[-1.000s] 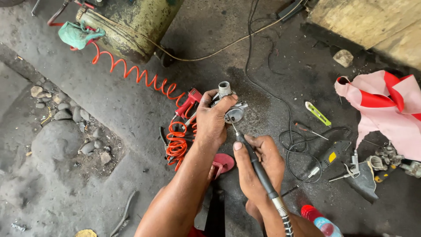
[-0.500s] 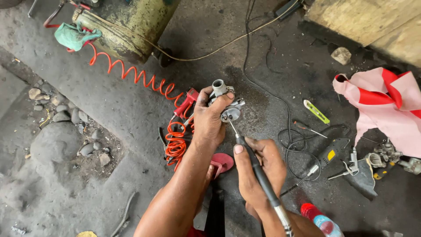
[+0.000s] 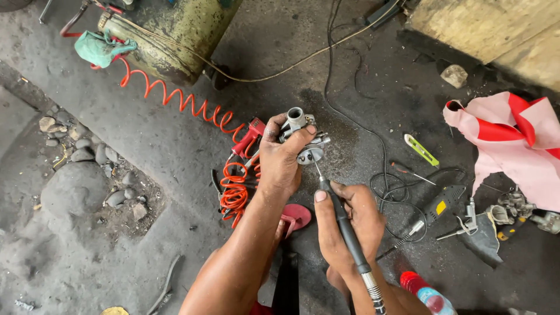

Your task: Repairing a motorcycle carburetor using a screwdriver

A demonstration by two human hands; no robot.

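The left hand (image 3: 283,160) has its fingers clamped around a small metal engine part (image 3: 303,135), held up above the dark floor (image 3: 146,146); the right hand (image 3: 344,224) grips a slim grinding tool (image 3: 341,216), its tip touching the part's underside; a coiled orange hose (image 3: 230,186) lies just beside.

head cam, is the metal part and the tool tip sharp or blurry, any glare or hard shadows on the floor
Head view: the metal part in the left hand is fairly sharp, and so is the thin tool held by the right hand. Light is soft and even, with faint shadows and no strong glare on the dark floor. The frame edges bend slightly; the red and pink cloth looks bright but not washed out.
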